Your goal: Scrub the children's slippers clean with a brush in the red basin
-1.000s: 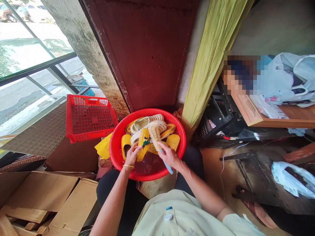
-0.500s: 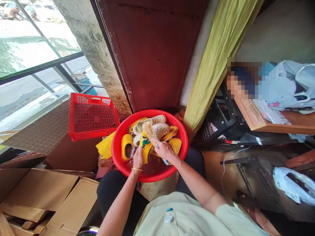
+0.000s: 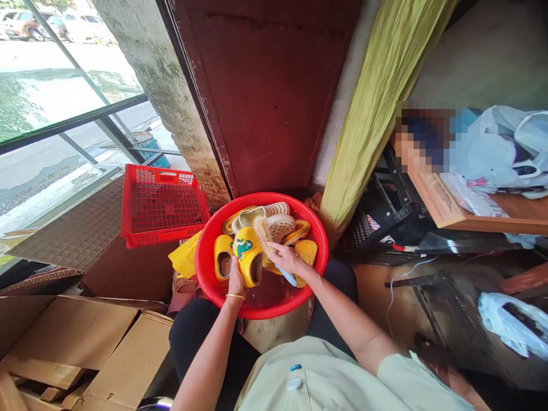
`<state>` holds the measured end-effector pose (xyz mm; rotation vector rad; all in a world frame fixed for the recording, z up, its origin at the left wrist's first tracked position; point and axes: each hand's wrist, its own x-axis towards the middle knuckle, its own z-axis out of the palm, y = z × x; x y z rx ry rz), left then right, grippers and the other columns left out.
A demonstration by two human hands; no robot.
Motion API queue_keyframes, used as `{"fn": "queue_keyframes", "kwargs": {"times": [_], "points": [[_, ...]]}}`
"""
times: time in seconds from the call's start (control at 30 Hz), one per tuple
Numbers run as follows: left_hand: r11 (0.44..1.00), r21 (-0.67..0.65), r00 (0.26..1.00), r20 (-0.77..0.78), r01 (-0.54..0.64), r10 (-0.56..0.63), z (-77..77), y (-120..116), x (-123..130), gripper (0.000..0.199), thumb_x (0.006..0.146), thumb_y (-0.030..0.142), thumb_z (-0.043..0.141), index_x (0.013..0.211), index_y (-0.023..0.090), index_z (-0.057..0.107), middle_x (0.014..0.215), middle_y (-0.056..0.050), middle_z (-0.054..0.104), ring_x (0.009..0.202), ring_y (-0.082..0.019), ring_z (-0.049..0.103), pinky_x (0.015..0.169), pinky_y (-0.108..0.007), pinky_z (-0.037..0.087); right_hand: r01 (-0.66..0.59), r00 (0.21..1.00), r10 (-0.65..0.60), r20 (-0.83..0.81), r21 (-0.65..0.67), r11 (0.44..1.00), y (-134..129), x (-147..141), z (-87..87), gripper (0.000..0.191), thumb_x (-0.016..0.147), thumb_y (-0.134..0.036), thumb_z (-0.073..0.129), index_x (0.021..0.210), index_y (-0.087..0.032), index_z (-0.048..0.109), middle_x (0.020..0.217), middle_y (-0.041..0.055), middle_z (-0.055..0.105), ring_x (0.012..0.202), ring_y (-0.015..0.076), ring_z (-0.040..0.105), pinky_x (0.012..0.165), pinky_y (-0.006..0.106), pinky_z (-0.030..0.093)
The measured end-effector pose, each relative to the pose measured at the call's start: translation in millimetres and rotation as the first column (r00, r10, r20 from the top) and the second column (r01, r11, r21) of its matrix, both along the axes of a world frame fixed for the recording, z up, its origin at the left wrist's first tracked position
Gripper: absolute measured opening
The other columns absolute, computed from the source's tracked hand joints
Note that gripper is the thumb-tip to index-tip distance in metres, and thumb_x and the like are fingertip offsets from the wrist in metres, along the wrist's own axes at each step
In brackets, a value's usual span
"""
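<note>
Above a red basin (image 3: 319,251), my left hand (image 3: 236,277) grips a yellow clog (image 3: 247,246) with a green figure on its top. My right hand (image 3: 287,260) is closed around a scrub brush (image 3: 262,231) with pale bristles and a light blue handle end; the bristles are close to the clog's right side. Another yellow clog (image 3: 222,257) lies at the basin's left. Behind are cream clogs (image 3: 280,226) and several yellow shoes, with a yellow sole (image 3: 306,256) at the right. Dark water (image 3: 269,297) shows at the basin's front.
A red plastic crate (image 3: 165,205) stands left of the basin, beside a yellow piece (image 3: 186,257). Cardboard boxes (image 3: 81,331) fill the lower left. A dark red door (image 3: 274,97) and yellow-green curtain (image 3: 363,125) are behind. A wooden table (image 3: 483,220) with plastic bags is at right.
My left hand has turned the yellow clog so its top with the green figure shows more fully. The brush is slightly to the right and more upright, and its blue handle end now shows.
</note>
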<state>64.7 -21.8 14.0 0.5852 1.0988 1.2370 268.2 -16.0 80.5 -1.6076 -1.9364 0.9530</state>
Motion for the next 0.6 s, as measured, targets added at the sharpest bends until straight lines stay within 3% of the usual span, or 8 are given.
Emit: {"fn": "queue_keyframes", "kwargs": {"times": [0.07,0.2,0.33,0.47,0.53,0.6], "points": [[0.998,-0.044,0.996,0.083,-0.04,0.044,4.7,-3,3,0.052,0.1,0.057,0.044,0.133,0.02,0.063,0.125,-0.01,0.074,0.129,-0.028,0.063,0.1,-0.038,0.057,0.003,0.999,-0.002,-0.044,0.02,1.0,0,-2,0.9,0.059,0.091,-0.022,0.054,0.149,-0.018,0.057,0.075,-0.0012,0.075,0.066,0.0156,0.066,0.073,0.025,0.052],[0.991,-0.122,0.97,0.232,-0.05,0.077,14.1,-5,8,0.05,0.102,0.052,0.047,0.134,0.017,0.062,0.122,-0.011,0.074,0.118,-0.028,0.069,0.095,-0.037,0.059,-0.016,0.998,0.023,-0.063,0.12,0.993,-11,-4,8.1,0.06,0.091,-0.024,0.054,0.151,-0.025,0.055,0.113,0.003,0.078,0.087,0.0179,0.071,0.085,0.028,0.053],[0.982,-0.189,0.944,0.326,0.011,0.052,18.9,-3,3,0.058,0.1,0.063,0.043,0.135,0.019,0.06,0.121,-0.013,0.074,0.11,-0.03,0.072,0.088,-0.042,0.061,-0.071,0.996,0.069,0.051,0.034,0.997,-28,12,12.4,0.062,0.086,-0.021,0.057,0.148,-0.028,0.059,0.119,0.0027,0.078,0.097,0.0204,0.073,0.091,0.029,0.053],[0.977,-0.206,0.909,0.416,0.055,0.036,15.4,1,-7,0.069,0.096,0.073,0.037,0.135,0.021,0.061,0.109,-0.013,0.076,0.1,-0.032,0.075,0.082,-0.047,0.062,-0.11,0.991,0.114,0.076,-0.066,0.992,-61,31,-9.1,0.062,0.085,-0.021,0.059,0.147,-0.029,0.06,0.103,0.0002,0.081,0.079,0.0168,0.072,0.082,0.026,0.054],[0.977,-0.204,0.886,0.461,0.055,0.046,11.5,4,-10,0.069,0.098,0.071,0.035,0.136,0.019,0.061,0.104,-0.014,0.077,0.095,-0.031,0.076,0.08,-0.046,0.062,-0.075,0.995,0.077,0.065,-0.028,0.997,-76,30,-22.6,0.061,0.088,-0.022,0.058,0.149,-0.026,0.058,0.095,0.0,0.081,0.072,0.015,0.07,0.079,0.025,0.055],[0.974,-0.222,0.865,0.498,0.049,0.07,7.7,6,-11,0.063,0.1,0.065,0.037,0.135,0.018,0.062,0.098,-0.013,0.077,0.087,-0.027,0.076,0.077,-0.044,0.063,-0.078,0.996,0.076,0.034,0.056,0.995,-84,20,-30.5,0.06,0.09,-0.023,0.056,0.15,-0.022,0.056,0.102,0.0029,0.081,0.078,0.0157,0.072,0.084,0.025,0.055]]}}
